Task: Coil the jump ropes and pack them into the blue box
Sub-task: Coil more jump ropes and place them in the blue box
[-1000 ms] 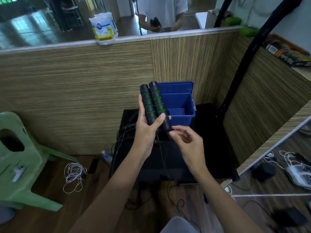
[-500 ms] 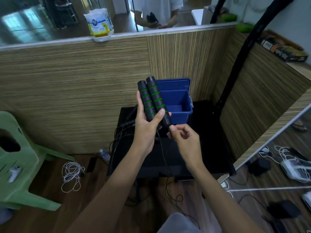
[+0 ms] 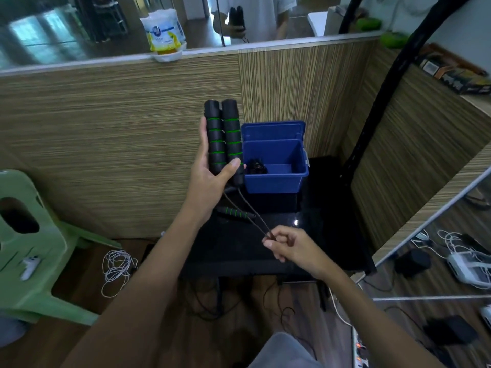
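My left hand (image 3: 210,179) grips two black jump rope handles with green rings (image 3: 224,136), held upright side by side left of the blue box. Two thin dark cords (image 3: 252,213) run down from the handles to my right hand (image 3: 295,248), which pinches them together lower right, above the black table (image 3: 326,235). The open blue box (image 3: 276,179) stands at the table's back, lid up, with a dark coiled rope (image 3: 256,166) inside. Another black and green handle (image 3: 235,212) lies on the table below my left hand.
A wood-grain partition stands behind and to the right. A green plastic chair (image 3: 29,251) is at left, with a white cable coil (image 3: 117,269) on the floor beside it. A black pole (image 3: 377,102) rises right of the box. Cables and chargers litter the floor at right.
My right hand has slid down the cords, away from the handles, pulling them taut. My left hand holds the handles higher and more upright. The view has shifted, showing the box's inside.
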